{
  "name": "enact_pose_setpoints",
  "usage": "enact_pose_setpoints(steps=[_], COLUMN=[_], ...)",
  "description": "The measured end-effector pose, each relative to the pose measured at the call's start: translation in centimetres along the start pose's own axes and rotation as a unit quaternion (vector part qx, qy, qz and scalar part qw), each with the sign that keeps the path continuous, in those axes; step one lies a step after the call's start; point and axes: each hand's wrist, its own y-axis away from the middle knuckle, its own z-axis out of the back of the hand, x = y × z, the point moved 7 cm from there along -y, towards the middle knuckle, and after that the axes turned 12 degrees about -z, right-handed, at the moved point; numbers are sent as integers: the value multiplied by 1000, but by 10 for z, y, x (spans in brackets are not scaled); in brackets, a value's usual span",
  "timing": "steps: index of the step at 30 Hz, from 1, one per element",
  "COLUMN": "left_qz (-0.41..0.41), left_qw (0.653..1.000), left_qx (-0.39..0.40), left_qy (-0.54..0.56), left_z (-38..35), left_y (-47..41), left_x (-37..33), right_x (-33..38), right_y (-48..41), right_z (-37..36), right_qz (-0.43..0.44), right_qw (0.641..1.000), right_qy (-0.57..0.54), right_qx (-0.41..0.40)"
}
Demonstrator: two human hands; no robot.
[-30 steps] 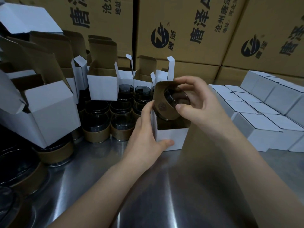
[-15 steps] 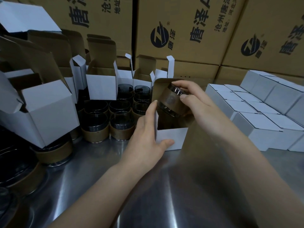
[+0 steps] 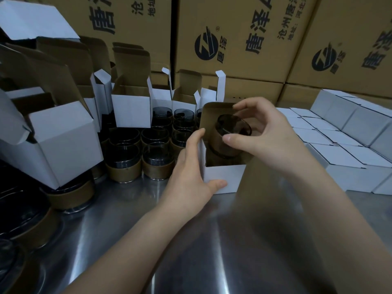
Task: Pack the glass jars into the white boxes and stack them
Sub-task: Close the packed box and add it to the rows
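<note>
An open white box [image 3: 222,175] stands on the steel table [image 3: 212,240], its brown inside showing. My left hand [image 3: 191,177] grips its left wall, thumb on the front face. My right hand [image 3: 261,136] pinches a dark glass jar [image 3: 229,132] with a brown band by its rim. The jar is tilted and sits partly down inside the box mouth. Several more jars [image 3: 157,147] stand in rows to the left. Closed white boxes [image 3: 343,158] lie packed together at the right.
Open empty white boxes [image 3: 131,109] stand behind the jars, and a larger tilted one [image 3: 63,141] sits at the left on a jar. Big brown printed cartons [image 3: 233,35] wall off the back. Dark jars crowd the left edge.
My right hand has turned the jar more upright and lowered it from above the box mouth down into the box. My left hand has stayed on the box.
</note>
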Motion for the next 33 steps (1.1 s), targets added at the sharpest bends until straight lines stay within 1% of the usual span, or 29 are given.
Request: enact_pose_setpoints(steps=[3, 7, 9, 12, 18, 26, 33], left_qz=[2, 1, -3, -10, -34, -78, -85], left_qw=[1000, 1000, 1000, 1000, 999, 997, 996], left_qx=[-4, -9, -11, -16, -11, -8, -7], left_qy=[0, -3, -2, -3, -13, -26, -39], left_z=[1, 0, 0, -1, -3, -7, -8], left_y=[0, 0, 0, 0, 0, 1, 2], left_x=[0, 0, 0, 0, -4, -9, -9], right_x=[3, -1, 0, 2, -1, -5, -4], right_y=[2, 2, 4, 5, 6, 5, -4], right_z=[-3, -13, -16, -19, -22, -19, -27], right_qz=[4, -21, -21, -15, -33, -92, -145], right_qw=[997, 995, 994, 988, 977, 967, 939], right_qy=[77, 86, 101, 151, 203, 226, 288], right_qx=[-4, 37, 37, 31, 53, 68, 118])
